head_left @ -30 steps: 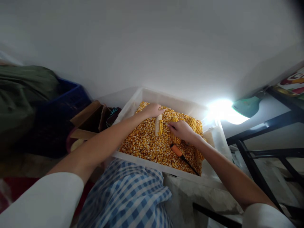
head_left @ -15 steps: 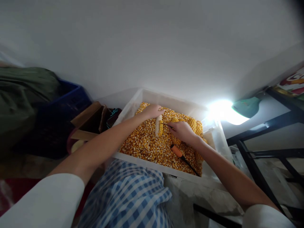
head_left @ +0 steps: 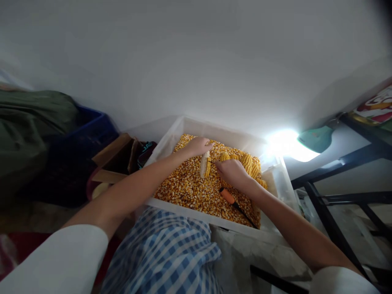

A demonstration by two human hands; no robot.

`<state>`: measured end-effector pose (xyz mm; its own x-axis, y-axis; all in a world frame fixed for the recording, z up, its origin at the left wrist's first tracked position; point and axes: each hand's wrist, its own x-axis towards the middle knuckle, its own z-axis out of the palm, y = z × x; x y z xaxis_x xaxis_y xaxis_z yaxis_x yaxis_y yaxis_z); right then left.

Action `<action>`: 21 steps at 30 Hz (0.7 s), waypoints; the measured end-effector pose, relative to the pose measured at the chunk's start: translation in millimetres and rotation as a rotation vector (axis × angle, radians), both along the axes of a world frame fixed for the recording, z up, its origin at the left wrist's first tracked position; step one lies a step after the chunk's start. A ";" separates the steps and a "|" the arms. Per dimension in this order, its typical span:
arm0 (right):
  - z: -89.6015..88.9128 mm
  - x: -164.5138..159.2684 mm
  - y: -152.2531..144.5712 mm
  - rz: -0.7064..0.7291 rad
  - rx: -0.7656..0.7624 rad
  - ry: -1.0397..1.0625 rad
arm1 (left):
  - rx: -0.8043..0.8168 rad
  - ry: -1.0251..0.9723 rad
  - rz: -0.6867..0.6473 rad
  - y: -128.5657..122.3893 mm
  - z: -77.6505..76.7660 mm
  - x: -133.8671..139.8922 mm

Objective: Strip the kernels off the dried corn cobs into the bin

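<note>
My left hand (head_left: 198, 146) is closed around the upper end of a corn cob (head_left: 204, 166). The cob's left side is stripped pale, while yellow kernels stay along its right side. My right hand (head_left: 232, 170), fingers pinched, grips a thin dark pointed tool (head_left: 211, 162) that reaches to the kernels on the cob; its handle is hidden in the hand. Loose corn kernels (head_left: 186, 183) fill the translucent bin (head_left: 214, 218) under both hands. Several whole corn cobs (head_left: 247, 162) lie behind and right of my right hand.
An orange-handled tool with a dark shaft (head_left: 227, 196) lies on the kernels near the bin's front side. A bright lamp (head_left: 315, 139) shines at the right, beside a black metal frame (head_left: 321, 212). On the left are an open cardboard box (head_left: 112, 157) and a blue crate (head_left: 98, 118).
My right hand has shifted slightly left toward the cob, and less of the thin tool shows. My left hand keeps its hold on the cob.
</note>
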<state>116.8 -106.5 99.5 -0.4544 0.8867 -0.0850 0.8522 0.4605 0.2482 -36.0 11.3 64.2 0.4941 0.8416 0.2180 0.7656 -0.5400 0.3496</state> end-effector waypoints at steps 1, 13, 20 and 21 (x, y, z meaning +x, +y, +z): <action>0.3 -1.4 -0.5 0.000 -0.003 -0.011 | 0.004 0.006 0.003 -0.7 0.3 0.4; 0.4 -16.3 -8.9 -0.034 -0.062 -0.026 | 0.013 0.011 -0.038 -19.8 12.6 13.3; 5.5 0.2 -1.9 0.071 -0.061 -0.073 | 0.026 0.039 -0.134 -24.6 16.5 14.0; 6.4 3.0 -0.8 0.081 -0.061 -0.070 | 0.032 0.043 -0.156 -25.1 17.0 14.2</action>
